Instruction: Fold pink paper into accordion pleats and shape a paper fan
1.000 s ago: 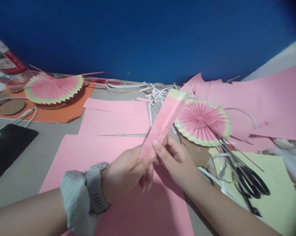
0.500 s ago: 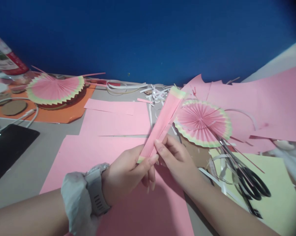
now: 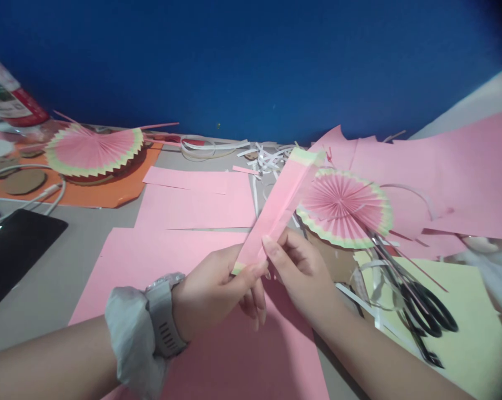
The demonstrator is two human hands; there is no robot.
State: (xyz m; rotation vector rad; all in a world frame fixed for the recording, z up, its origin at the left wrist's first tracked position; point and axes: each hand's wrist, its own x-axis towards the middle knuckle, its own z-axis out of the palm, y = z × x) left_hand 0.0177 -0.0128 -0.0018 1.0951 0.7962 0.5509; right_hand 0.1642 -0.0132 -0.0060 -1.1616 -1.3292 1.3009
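Note:
Between my two hands is a folded pink paper strip (image 3: 276, 205) with pale green ends, tilted up and to the right. My left hand (image 3: 224, 286) pinches its lower end, the thumb on top. My right hand (image 3: 299, 266) grips the right edge near the bottom with thumb and fingers. The far end of the strip is blurred and sticks out free. Under my hands lies a large pink sheet (image 3: 251, 344). Just right of the strip rests a pleated pink paper fan (image 3: 342, 205) with a pale green rim.
Black-handled scissors (image 3: 426, 305) lie on a pale green sheet (image 3: 476, 311) at right. Another pleated fan (image 3: 95, 153) sits on orange paper (image 3: 128, 191) at left, near a black phone (image 3: 18, 250) and a bottle (image 3: 11, 94). White paper scraps (image 3: 270, 158) lie by the blue wall (image 3: 251, 66).
The strip's layers have opened slightly and its far end has spread to the right. Both hands keep their hold in almost the same place.

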